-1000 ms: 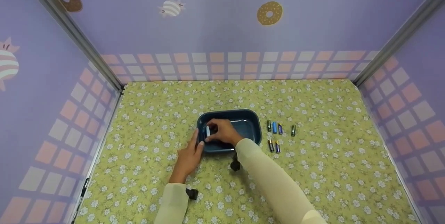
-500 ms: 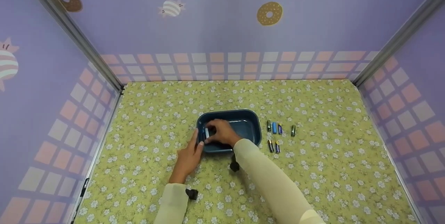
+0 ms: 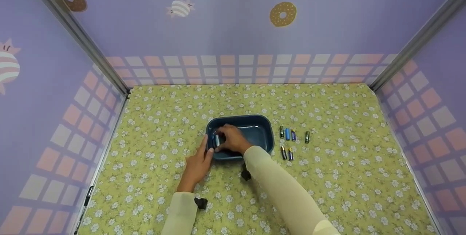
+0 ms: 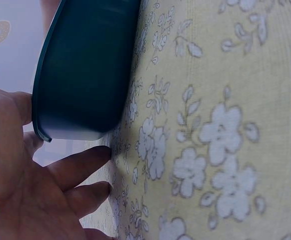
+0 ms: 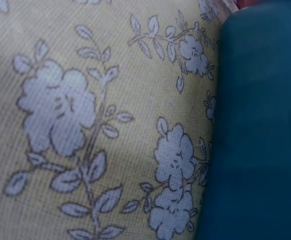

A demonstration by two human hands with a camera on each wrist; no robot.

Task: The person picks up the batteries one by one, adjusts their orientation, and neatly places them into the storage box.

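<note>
Battery-like piece (image 3: 217,140) inside the left end of the blue dish (image 3: 268,127), pinched and not yet let go.
The grip of the right hand (image 3: 233,139) is clamped on it, thumb at the near end, fingers at the far; what else that hand hides, I cannot tell. Beside it the left hand (image 3: 197,166) keeps its fingers loosely apart along the dish's outer wall. Things look part-way to me: this piece is in, while six batteries (image 3: 287,134) lie loose on the flowered desk (image 3: 164,125), right of the dish. Against a second ago little differs: the piece sits slightly nearer the dish's near side; left hand and batteries have stayed put.
</note>
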